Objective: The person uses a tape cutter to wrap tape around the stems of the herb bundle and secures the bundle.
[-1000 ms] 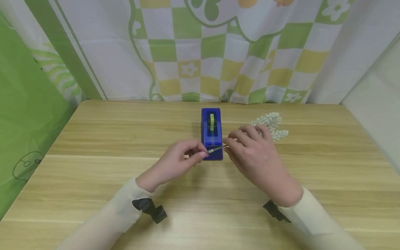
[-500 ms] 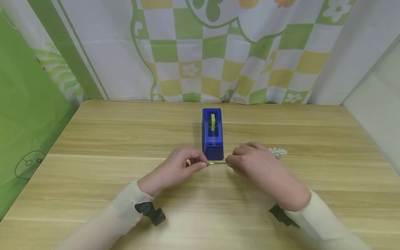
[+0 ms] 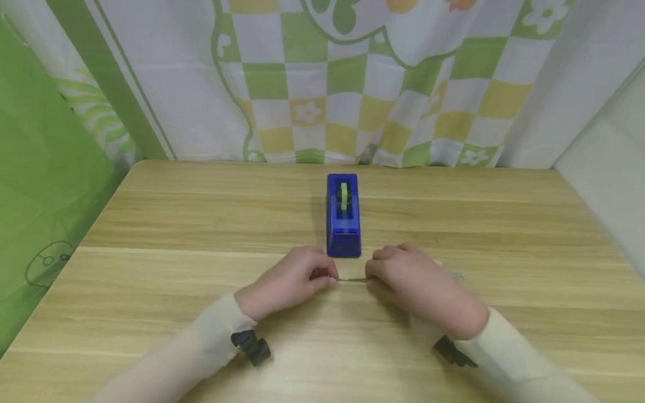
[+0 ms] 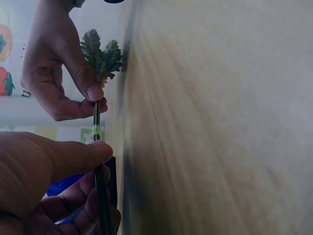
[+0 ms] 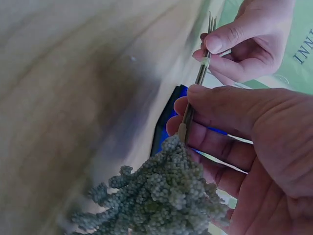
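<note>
A thin bunch of flower stems (image 3: 353, 280) runs between my two hands, in front of the blue tape dispenser (image 3: 344, 245). My left hand (image 3: 293, 280) pinches the stems toward their cut ends. Closer to the blooms, my right hand (image 3: 420, 291) pinches the same stems between thumb and fingers. A band of pale green tape (image 4: 97, 131) wraps the stems between the two grips. Pale, knobbly flower heads (image 5: 161, 196) fill the bottom of the right wrist view; in the head view the right hand mostly hides them.
The dispenser stands upright on the wooden table (image 3: 198, 205), with a yellow-green tape roll (image 3: 343, 197) in it. Behind the table hangs a checked curtain (image 3: 309, 69). Green cloth (image 3: 16, 161) is at the left and a white surface (image 3: 630, 142) at the right.
Both hands have drawn the stems back from the dispenser toward me and lower in view. The stems now lie more level, and the flower heads have slipped behind my right hand.
</note>
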Demonstrator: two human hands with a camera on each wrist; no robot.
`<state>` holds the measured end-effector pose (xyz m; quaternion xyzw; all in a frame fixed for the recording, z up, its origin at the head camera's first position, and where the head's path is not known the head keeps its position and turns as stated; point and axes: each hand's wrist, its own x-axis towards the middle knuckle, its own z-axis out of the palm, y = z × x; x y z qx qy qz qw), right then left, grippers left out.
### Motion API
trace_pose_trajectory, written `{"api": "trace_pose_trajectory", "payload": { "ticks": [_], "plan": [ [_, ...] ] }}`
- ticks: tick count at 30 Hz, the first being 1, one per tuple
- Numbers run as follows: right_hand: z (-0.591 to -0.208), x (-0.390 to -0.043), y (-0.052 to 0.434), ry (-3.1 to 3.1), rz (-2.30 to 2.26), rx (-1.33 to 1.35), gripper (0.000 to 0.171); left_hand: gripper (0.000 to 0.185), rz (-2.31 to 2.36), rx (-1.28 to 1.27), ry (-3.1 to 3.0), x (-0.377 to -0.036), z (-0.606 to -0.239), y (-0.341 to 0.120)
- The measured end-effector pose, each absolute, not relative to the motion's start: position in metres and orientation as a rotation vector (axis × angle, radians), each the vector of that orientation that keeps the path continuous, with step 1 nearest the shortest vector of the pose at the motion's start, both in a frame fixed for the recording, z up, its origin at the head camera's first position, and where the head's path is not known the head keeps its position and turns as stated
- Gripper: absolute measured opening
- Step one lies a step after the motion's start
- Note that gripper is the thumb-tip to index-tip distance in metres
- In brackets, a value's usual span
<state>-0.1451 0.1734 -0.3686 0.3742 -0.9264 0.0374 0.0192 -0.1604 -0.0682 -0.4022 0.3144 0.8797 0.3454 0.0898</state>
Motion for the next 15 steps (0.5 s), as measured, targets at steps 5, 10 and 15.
{"api": "trace_pose_trajectory", "payload": {
  "ticks": [5, 10, 15],
  "plan": [
    [-0.375, -0.145, 0.171, -2.868, 0.056, 1.167, 0.010, 0.004, 0.974, 0.932, 2.634, -0.160, -0.406, -0.068],
    [-0.380, -0.146, 0.170, -2.872, 0.058, 1.164, 0.011, 0.004, 0.940, 0.896, 2.640, -0.159, -0.407, -0.067],
    [-0.380, -0.146, 0.170, -2.870, 0.089, 1.173, 0.013, 0.002, 0.907, 0.880, 2.644, -0.159, -0.406, -0.066]
  ]
}}
